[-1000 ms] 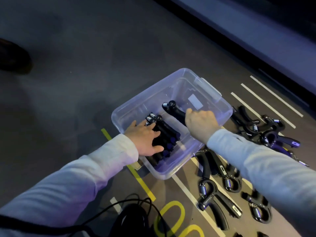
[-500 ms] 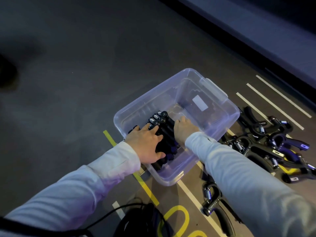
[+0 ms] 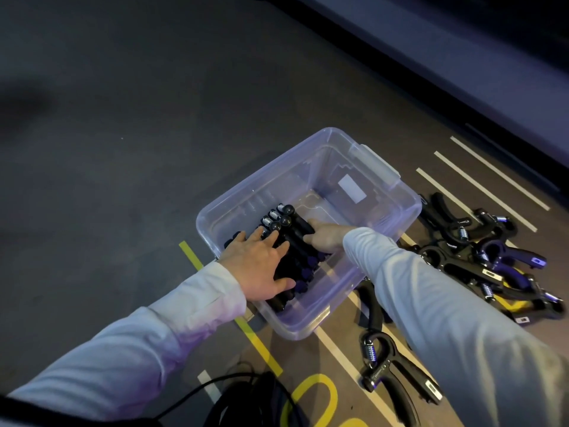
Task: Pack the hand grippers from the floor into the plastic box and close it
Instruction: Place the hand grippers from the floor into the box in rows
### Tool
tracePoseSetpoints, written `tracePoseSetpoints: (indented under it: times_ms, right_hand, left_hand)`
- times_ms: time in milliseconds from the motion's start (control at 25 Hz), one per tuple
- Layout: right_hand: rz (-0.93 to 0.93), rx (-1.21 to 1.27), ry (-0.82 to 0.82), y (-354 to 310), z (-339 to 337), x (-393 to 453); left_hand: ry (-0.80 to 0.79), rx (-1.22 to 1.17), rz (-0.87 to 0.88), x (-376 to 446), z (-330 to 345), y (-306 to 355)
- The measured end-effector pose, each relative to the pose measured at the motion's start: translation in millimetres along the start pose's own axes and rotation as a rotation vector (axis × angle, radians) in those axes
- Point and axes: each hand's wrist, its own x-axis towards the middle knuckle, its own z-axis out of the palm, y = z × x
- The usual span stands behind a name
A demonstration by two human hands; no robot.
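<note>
A clear plastic box (image 3: 411,197) stands open on the dark floor. A tight row of black hand grippers (image 3: 292,229) with steel springs lies along its left side. My left hand (image 3: 261,269) rests flat on top of that row, fingers spread. My right hand (image 3: 328,240) reaches inside the box and presses straight fingers against the outermost gripper of the row. The right half of the box is bare. More hand grippers (image 3: 492,263) lie in a heap on the floor to the right of the box, and a single one (image 3: 389,375) lies in front of it under my right sleeve.
No lid is in view. A coiled black cable (image 3: 246,399) lies at the bottom edge. Yellow tape (image 3: 257,342) and white painted lines (image 3: 489,183) mark the floor. A dark baseboard (image 3: 431,72) runs along the upper right.
My right hand carried a gripper down into the box and set it against the row, then stayed pressed on it. My left hand kept resting on the row.
</note>
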Motion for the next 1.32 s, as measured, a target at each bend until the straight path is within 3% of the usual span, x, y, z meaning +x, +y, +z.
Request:
tracePoseSetpoints:
  times_ms: [160, 320, 480, 640, 960, 1320]
  right_hand:
    - [-0.025, -0.047, 0.151, -5.4, -4.7, -17.0]
    - [-0.253, 0.084, 0.574, 1.0, -21.6, -74.6]
    - [-0.458, 0.236, 0.912, 39.4, -26.6, -156.5]
    - [-0.322, 0.378, 1.104, 100.2, -5.7, -214.5]
    - [0.012, 0.580, 1.176, 185.9, 67.5, -268.2]
    - [-0.051, 0.666, 1.062, 221.9, 112.7, -302.0]
  left_hand:
    - [0.173, -0.101, -0.008, -8.2, -8.2, 8.0]
    - [0.469, -0.208, 0.018, -32.3, -20.0, 37.3]
    - [0.506, -0.216, 0.192, -43.1, -33.7, 73.2]
    - [0.487, -0.226, 0.321, -40.5, -48.8, 117.1]
    - [0.429, -0.152, 0.467, -49.6, -50.3, 173.1]
    - [0.330, -0.164, 0.549, -53.6, -59.9, 213.3]
